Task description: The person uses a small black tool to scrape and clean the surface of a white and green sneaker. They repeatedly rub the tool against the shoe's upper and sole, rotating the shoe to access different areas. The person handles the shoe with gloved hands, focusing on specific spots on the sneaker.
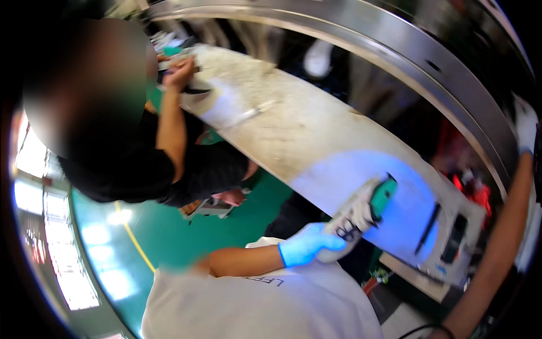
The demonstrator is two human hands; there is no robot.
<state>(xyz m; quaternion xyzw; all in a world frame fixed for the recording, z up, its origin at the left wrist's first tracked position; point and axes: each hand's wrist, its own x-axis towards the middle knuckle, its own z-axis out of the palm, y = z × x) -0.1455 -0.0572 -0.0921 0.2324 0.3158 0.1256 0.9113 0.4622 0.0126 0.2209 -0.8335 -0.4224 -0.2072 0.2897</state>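
- My left hand (pixel 307 244), in a blue glove, has its fingers wrapped around a grey-and-green handheld power tool (pixel 361 213) resting on the long, scuffed white worktop (pixel 293 135).
- My right hand (pixel 525 127) (white-gloved) reaches up by the curved steel rim (pixel 395 51); its fingers' state I cannot tell.
- A co-worker's hand (pixel 179 72) works at the worktop's far end.

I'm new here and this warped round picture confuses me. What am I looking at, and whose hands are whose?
There is no machine here: a camera worn on a person's head looks down through a fisheye lens, which bends straight edges. The left hand, in a blue glove, grips a white and green power tool against a long pale board. The right hand, in a white glove, reaches far up at the right edge, by a curved metal rim; what it touches is unclear. A dark pen-like stick lies on the board. At the far end, a co-worker in black presses a bare hand on the board.
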